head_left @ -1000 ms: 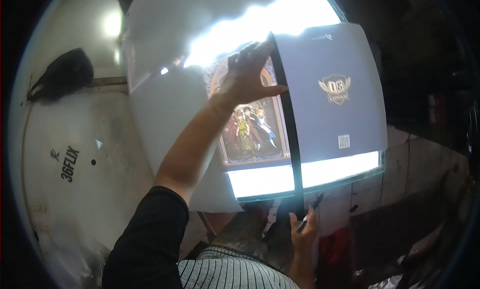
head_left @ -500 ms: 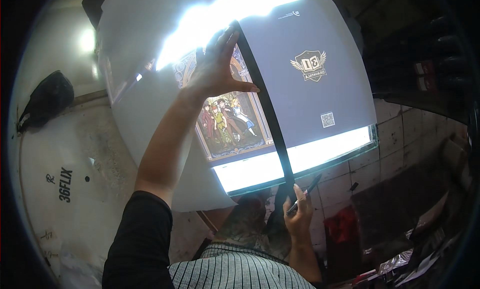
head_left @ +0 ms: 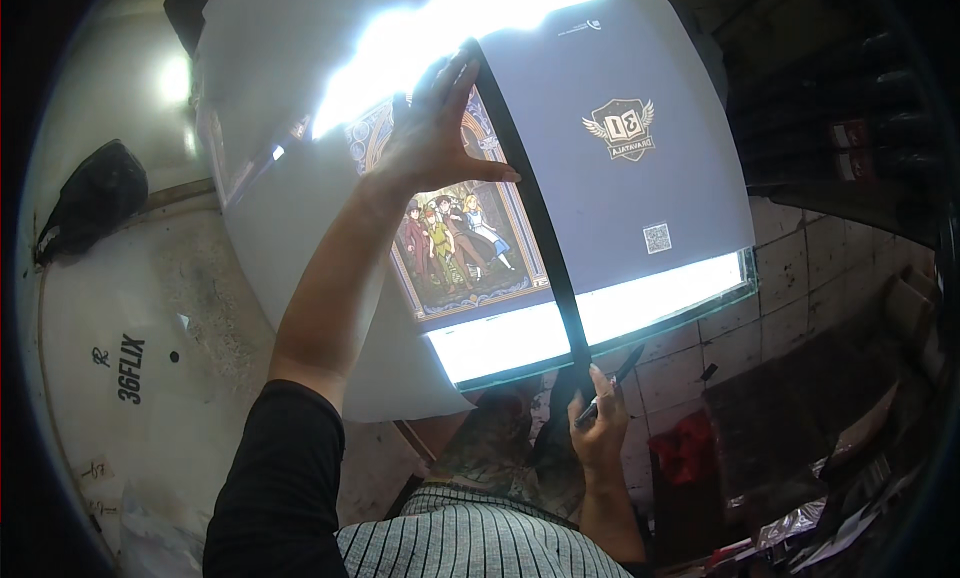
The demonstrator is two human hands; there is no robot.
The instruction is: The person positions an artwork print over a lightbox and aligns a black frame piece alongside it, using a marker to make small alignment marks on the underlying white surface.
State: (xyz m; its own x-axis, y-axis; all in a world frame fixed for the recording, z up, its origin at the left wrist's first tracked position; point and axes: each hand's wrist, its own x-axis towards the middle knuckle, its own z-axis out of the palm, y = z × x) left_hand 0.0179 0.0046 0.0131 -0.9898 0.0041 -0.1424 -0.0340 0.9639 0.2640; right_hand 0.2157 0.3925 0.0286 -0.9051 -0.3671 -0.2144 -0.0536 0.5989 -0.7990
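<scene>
Harsh white glare from the glowing panel (head_left: 650, 292) backlights the sheet (head_left: 690, 188), while the bowed view darkens toward its rim.

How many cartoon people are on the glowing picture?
4, in a row across the bordered picture: from left, one in red, one in green, one in a dark coat and one in blue and white. More may be hidden by the left hand.
</scene>
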